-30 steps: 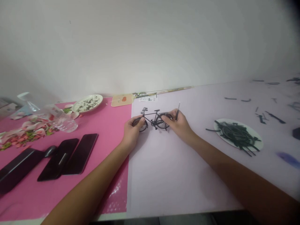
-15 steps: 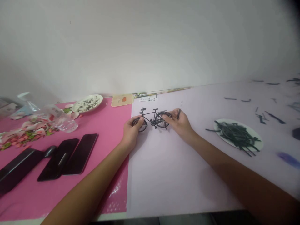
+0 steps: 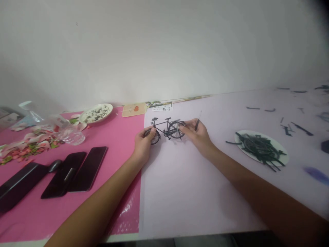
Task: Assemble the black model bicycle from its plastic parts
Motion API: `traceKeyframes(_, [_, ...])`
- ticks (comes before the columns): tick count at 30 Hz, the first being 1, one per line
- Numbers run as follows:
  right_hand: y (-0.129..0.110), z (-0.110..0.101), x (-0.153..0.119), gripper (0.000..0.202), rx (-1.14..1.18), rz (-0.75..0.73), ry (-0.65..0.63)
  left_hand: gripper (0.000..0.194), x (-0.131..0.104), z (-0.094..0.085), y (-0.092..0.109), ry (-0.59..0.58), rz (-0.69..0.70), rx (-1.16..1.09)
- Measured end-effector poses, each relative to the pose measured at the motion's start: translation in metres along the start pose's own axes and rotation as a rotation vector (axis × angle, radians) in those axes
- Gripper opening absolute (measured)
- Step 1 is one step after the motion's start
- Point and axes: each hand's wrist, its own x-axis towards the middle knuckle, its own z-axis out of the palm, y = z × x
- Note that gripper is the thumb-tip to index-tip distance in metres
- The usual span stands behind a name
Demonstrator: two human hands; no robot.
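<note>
A small black model bicycle (image 3: 164, 131) is held upright between my two hands, its handlebar end on the left. My left hand (image 3: 143, 144) pinches the front wheel, with the thumb over it. The rear wheel is gripped by my right hand (image 3: 197, 135), thumb in front and fingers partly hidden behind. A thin screwdriver-like tool (image 3: 197, 122) with a dark handle also sits in my right hand, its metal shaft pointing up.
Right: a white plate (image 3: 240, 146) of dark strips, with dark parts around. Left: two black phones (image 3: 88, 168), a black case (image 3: 22, 183), a clear bottle (image 3: 68, 132) and pink petals (image 3: 38, 144). Behind: a plate (image 3: 109, 110) of pale bits and a yellow card (image 3: 128, 110).
The bicycle has shifted slightly left and its handlebar has tilted or turned a little. Both hands keep their hold, with only small movements.
</note>
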Motion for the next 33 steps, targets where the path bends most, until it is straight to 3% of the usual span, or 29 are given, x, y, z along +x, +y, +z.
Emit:
traceKeyframes(11, [0.002, -0.001, 0.005, 0.055, 0.064, 0.009, 0.095, 0.049, 0.001, 0.000, 0.000, 0.000, -0.009, -0.023])
traceKeyframes(33, [0.005, -0.005, 0.010, 0.061, 0.169, 0.083, 0.078, 0.051, 0.001, -0.001, 0.000, -0.023, -0.008, -0.006])
